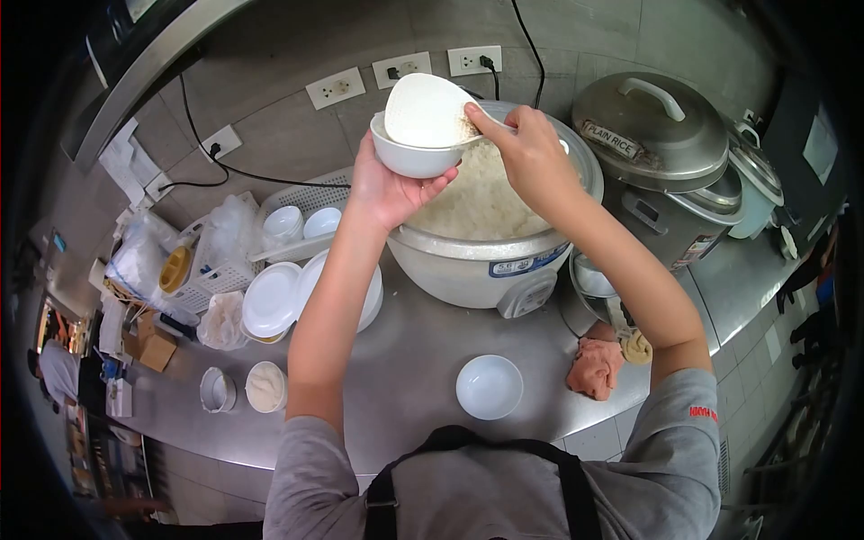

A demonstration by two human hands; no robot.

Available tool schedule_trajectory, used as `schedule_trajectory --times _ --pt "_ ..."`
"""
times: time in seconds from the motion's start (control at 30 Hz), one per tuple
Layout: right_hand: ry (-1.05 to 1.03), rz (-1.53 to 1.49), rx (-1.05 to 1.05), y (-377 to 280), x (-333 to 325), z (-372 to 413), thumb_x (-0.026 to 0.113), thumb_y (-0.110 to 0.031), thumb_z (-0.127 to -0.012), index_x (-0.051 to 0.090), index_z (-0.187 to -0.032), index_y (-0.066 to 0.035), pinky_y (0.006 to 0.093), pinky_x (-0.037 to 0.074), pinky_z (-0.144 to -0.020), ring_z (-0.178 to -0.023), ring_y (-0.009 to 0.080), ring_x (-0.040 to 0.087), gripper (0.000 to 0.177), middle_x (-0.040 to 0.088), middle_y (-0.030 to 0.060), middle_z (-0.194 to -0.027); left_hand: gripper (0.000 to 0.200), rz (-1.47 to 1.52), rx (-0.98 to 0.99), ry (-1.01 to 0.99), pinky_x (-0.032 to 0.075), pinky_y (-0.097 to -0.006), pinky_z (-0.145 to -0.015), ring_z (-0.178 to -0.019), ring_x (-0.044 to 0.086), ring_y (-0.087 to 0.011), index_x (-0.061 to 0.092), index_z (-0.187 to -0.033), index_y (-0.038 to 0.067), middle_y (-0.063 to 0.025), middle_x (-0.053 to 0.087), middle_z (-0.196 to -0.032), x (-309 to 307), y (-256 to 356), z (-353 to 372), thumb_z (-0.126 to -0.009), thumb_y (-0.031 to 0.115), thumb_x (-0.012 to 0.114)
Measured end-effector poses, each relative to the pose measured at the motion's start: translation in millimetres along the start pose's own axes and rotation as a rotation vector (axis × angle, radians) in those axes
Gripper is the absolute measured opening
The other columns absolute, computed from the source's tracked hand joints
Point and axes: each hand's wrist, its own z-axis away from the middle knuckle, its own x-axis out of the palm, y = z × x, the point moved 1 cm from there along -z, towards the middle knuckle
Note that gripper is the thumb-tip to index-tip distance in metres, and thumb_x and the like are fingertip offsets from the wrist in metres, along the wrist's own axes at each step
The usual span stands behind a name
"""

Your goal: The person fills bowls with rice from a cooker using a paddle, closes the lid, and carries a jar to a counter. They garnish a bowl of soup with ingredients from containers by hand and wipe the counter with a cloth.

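Note:
My left hand (389, 184) is wrapped round a small white bowl (418, 162), holding it up above the near left rim of a big rice cooker (450, 263). A white rice paddle (427, 110) is gripped by its handle in my right hand (531, 153). Its broad blade lies flat over the bowl's mouth, so the bowl's contents are mostly hidden. Brownish specks mark the blade near the handle. Cooked rice (481, 193) fills the cooker below my hands. On the steel counter nearer to me, a second white bowl (490, 387) stands upright.
Right of the cooker is another cooker with a metal lid (652, 130) labelled "PLAIN RICE". A pink cloth (596, 367) lies at the counter's front edge. Leftward are white lids (272, 299), two small cups (266, 387), and a basket (301, 202) holding bowls. Cords hang along the wall.

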Motion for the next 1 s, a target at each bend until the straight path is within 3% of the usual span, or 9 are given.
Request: schedule_trajectory --times 0.1,0.17,0.2,0.27,0.33,0.53,0.7,0.9,1.0 --pt "-0.103 0.046 -0.006 4 0 1 0.049 0.001 -0.079 0.048 -0.124 -0.023 0.0308 0.042 -0.065 -0.074 0.0223 0.049 0.051 0.049 0.0097 -0.083 0.066 0.007 0.0 -0.042 0.054 -0.0392 -0.068 -0.088 0.056 -0.0406 0.034 -0.126 0.006 -0.0266 0.045 -0.115 -8 -3 -2 -0.086 0.056 0.018" --pt "-0.392 -0.806 0.668 4 1 1 0.048 -0.003 -0.083 0.048 -0.118 -0.011 0.029 0.044 -0.059 -0.068 0.0169 0.05 0.035 0.051 0.0071 -0.08 0.068 0.029 0.012 -0.087 0.053 -0.0402 -0.071 -0.09 0.054 -0.0424 0.031 -0.129 0.005 -0.0321 0.04 -0.118 -13 -2 -6 -0.086 0.056 0.018" --pt "-0.39 -0.805 0.668 2 1 2 0.048 -0.003 -0.083 0.048 -0.118 -0.011 0.029 0.044 -0.059 -0.068 0.0169 0.05 0.035 0.051 0.0071 -0.08 0.067 0.01 0.066 -0.039 0.051 -0.0414 -0.073 -0.094 0.053 -0.041 0.032 -0.128 0.006 -0.0285 0.041 -0.119 -11 -1 -6 -0.086 0.056 0.019" --pt "-0.345 -1.71 1.217 -8 5 9 0.046 -0.007 -0.086 0.045 -0.102 -0.002 0.028 0.044 -0.054 -0.062 0.013 0.049 0.016 0.051 0.0061 -0.078 0.067 -0.008 0.12 0.01 0.05 -0.0426 -0.075 -0.097 0.052 -0.0397 0.033 -0.127 0.006 -0.0249 0.042 -0.12 -6 -4 -5 -0.086 0.056 0.019" --pt "-0.312 -1.776 1.228 -23 1 3 0.045 -0.007 -0.086 0.042 -0.095 -0.003 0.0282 0.044 -0.053 -0.061 0.0134 0.049 0.01 0.051 0.0072 -0.078 0.066 -0.095 0.363 0.251 0.046 -0.044 -0.081 -0.104 0.048 -0.036 0.034 -0.125 0.007 -0.0176 0.043 -0.121 13 -11 -4 -0.085 0.057 0.021" --pt "-0.176 -1.79 1.14 -27 -2 -13 0.042 -0.008 -0.087 0.043 -0.089 -0.001 0.0292 0.044 -0.05 -0.055 0.0138 0.049 0.007 0.049 0.0072 -0.072 0.063 -0.324 0.615 0.275 0.045 -0.0425 -0.082 -0.107 0.047 -0.0286 0.034 -0.125 0.006 -0.0138 0.044 -0.121 22 -20 -3 -0.087 0.054 0.02" --pt "-0.539 -1.165 0.809 -34 -10 -9 0.046 -0.013 -0.085 0.051 -0.102 0.0 0.026 0.04 -0.043 -0.044 0.0117 0.047 0.022 0.049 0.0047 -0.061 0.062 -0.467 0.624 0.223 0.046 -0.0394 -0.078 -0.105 0.051 -0.0235 0.037 -0.123 0.006 -0.0119 0.048 -0.117 24 -21 3 -0.087 0.054 0.023" --pt "-0.654 -0.831 0.59 -33 -34 -8 0.045 -0.013 -0.083 0.052 -0.104 0.0 0.026 0.038 -0.038 -0.043 0.011 0.046 0.026 0.046 0.0021 -0.056 0.061 -0.478 0.481 0.146 0.051 -0.0396 -0.068 -0.098 0.055 -0.0255 0.041 -0.122 0.008 -0.0125 0.052 -0.113 12 -6 7 -0.086 0.054 0.023" --pt "-0.692 -0.968 0.653 -1 -59 -23 0.046 -0.014 -0.082 0.054 -0.101 0.001 0.0251 0.038 -0.039 -0.042 0.0109 0.045 0.025 0.047 0.0031 -0.06 0.062 -0.361 0.313 -0.029 0.052 -0.039 -0.058 -0.086 0.059 -0.0293 0.042 -0.122 0.009 -0.0137 0.054 -0.111 -2 14 9 -0.085 0.055 0.023"
